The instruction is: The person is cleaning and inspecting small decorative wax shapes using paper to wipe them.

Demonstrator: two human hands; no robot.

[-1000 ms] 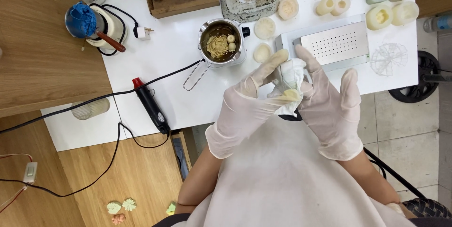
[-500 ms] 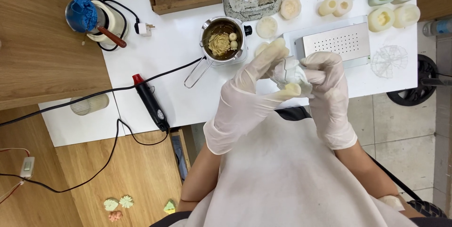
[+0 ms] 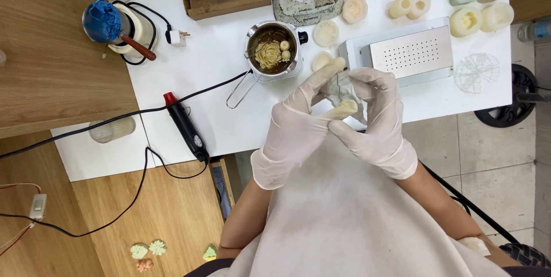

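Since the earlier frames, our right hand (image 3: pixel 376 122) has curled tighter over the mold, fingers no longer spread upward, and both hands sit slightly closer to the perforated metal box (image 3: pixel 410 52).

We hold a small translucent silicone mold (image 3: pixel 340 86) with a cream wax piece (image 3: pixel 348 106) showing at its lower edge, just in front of that box. Left hand (image 3: pixel 298 125), gloved, pinches the mold from the left with index stretched up along it; right hand is bent around it, fingertips pressing in.

We judge the step as demolding: peeling the silicone off the cast piece. Next move likely calls for a gentle, even stretch so the wax does not crack.

Left of the box stands a small melting pot (image 3: pixel 274 50) with wax shapes inside; farther left lies a heat gun (image 3: pixel 186 128). Finished cream pieces (image 3: pixel 354 8) sit behind the box.
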